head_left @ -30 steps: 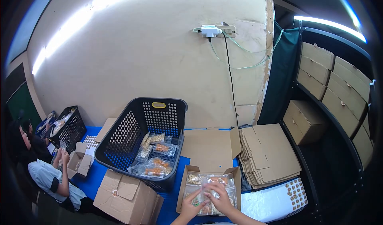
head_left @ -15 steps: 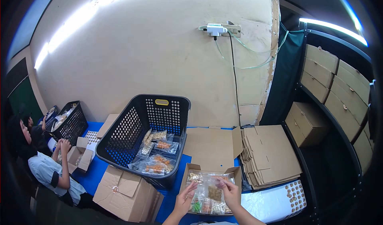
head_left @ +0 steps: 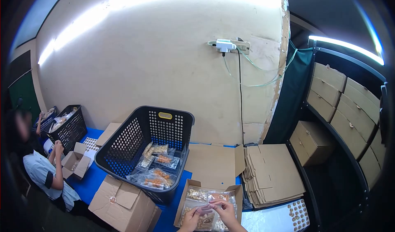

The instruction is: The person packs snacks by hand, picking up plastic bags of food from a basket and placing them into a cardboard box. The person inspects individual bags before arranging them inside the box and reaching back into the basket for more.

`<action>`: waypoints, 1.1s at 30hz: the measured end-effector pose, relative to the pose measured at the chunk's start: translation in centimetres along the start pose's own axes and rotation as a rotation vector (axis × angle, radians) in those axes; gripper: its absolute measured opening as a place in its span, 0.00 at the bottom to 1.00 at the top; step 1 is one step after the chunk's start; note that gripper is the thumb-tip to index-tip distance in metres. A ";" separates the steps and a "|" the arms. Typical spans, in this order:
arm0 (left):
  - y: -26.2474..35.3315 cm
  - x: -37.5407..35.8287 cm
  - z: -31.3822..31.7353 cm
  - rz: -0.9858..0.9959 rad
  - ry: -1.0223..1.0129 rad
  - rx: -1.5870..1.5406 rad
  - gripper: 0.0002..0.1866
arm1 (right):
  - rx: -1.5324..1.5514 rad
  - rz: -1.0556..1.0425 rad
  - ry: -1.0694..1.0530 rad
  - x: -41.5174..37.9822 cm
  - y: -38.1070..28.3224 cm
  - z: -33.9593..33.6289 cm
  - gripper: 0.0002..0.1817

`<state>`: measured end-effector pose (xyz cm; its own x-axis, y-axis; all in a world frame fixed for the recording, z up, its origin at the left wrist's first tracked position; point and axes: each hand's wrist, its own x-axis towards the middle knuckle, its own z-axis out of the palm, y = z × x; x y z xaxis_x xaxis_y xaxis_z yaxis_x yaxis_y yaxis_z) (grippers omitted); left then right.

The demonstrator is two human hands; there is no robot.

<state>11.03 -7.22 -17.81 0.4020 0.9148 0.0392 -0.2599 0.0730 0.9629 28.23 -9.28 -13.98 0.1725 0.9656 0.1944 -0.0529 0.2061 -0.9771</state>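
Observation:
My left hand (head_left: 191, 220) and my right hand (head_left: 225, 212) meet over an open cardboard box (head_left: 186, 195). Both pinch the top edge of a clear plastic snack bag (head_left: 205, 221) with brownish pieces inside. Beneath and around it in the box lie other clear bags, among them a bag of pale snacks (head_left: 196, 194) and a bag with orange pieces (head_left: 219, 196). The box's lid (head_left: 212, 160) is folded back, away from me. My hands and the held bag partly hide the box's contents.
A black perforated basket (head_left: 105, 158) holds several snack bags. In front of it stands a closed carton (head_left: 121, 203). Flattened cardboard (head_left: 279, 170) is stacked on the right, beside a sheet of round stickers (head_left: 267, 219). Shelves hold boxes (head_left: 325, 86). A co-worker (head_left: 45, 174) works at the left.
My hands have come closer together and now both grip the bag's top edge; before, they were apart over the box. The camera view has shifted, so the scene sits lower and slightly left.

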 end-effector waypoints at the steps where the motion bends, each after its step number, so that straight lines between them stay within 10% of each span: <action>1: -0.1 0.0 0.1 -0.007 0.000 0.000 0.20 | 0.042 0.030 0.017 -0.1 0.1 -0.1 0.05; 6: 0.9 -0.6 1.9 -0.101 -0.200 0.074 0.25 | 0.232 0.185 0.225 0.6 0.5 -0.5 0.09; 14: -0.5 0.0 0.3 -0.176 0.037 -0.140 0.22 | 0.095 0.296 -0.231 -1.0 0.1 0.4 0.18; 22: 0.0 -0.7 1.8 -0.098 -0.306 0.115 0.39 | 0.268 0.260 0.093 -0.5 2.3 -2.2 0.14; 33: -1.5 0.9 -2.0 0.110 0.304 0.085 0.14 | -0.092 0.165 -0.156 -1.4 1.6 -0.3 0.20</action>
<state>10.03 -5.75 -19.79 0.0920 0.9929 0.0751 -0.2076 -0.0547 0.9767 28.17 -10.31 -15.85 0.0148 0.9993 0.0352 0.0229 0.0349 -0.9991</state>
